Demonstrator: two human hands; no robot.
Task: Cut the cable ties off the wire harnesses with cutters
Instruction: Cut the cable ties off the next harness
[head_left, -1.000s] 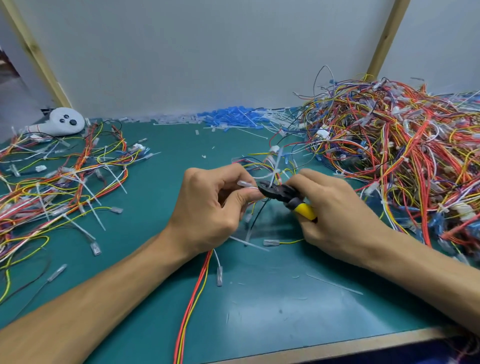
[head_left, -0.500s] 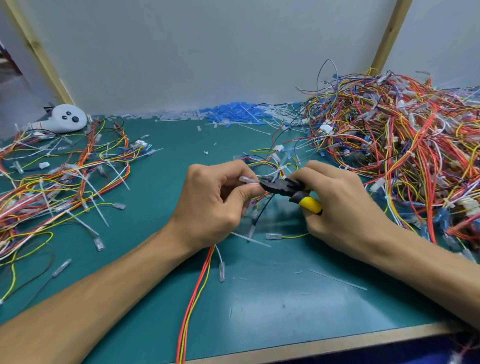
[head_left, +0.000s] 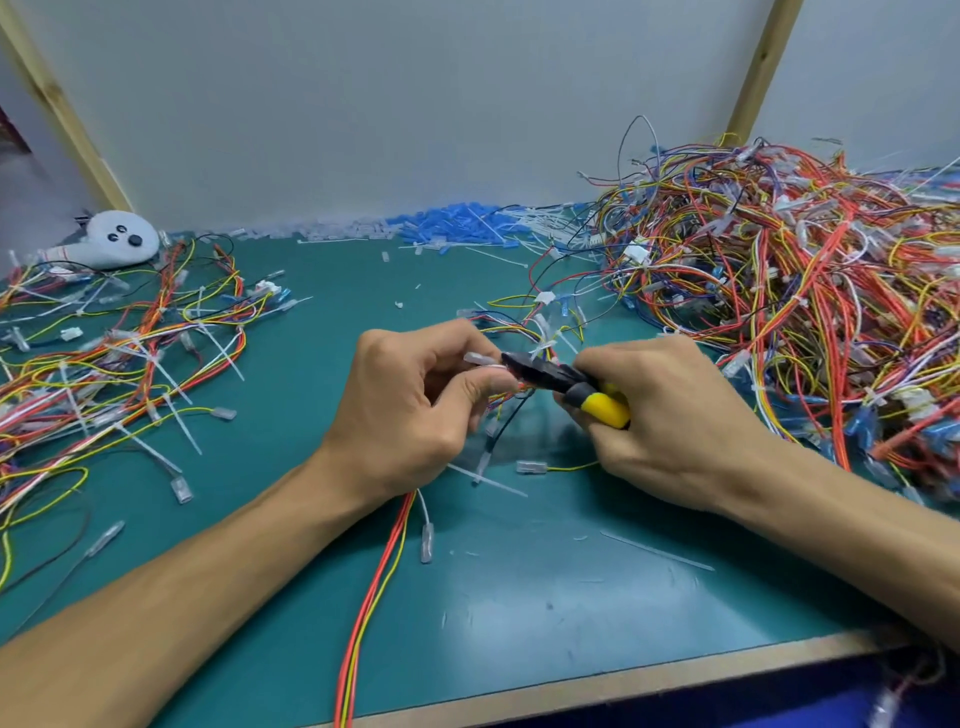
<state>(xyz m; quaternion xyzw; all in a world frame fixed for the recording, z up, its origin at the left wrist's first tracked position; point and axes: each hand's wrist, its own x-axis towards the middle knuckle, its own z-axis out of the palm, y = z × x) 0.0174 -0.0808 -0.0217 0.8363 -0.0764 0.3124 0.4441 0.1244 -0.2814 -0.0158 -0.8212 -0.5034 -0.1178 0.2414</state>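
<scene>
nearby, wire pile (head_left: 779, 312), loose ties (head_left: 657, 551), blue bits (head_left: 452, 228)

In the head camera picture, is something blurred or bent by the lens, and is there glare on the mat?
Head view: the wooden posts lean apart, a wide-lens effect; light is soft, shadows under the left hand and right hand faint; a pale sheen on the green mat; the cutters and wire harness look sharp; the bottom right corner is smeared.

Cutters (head_left: 561, 382), black-nosed with yellow handle, gripped in the right hand (head_left: 675, 415), tip at the red-orange-yellow wire harness (head_left: 384, 566) held by the left hand (head_left: 410, 410).
</scene>
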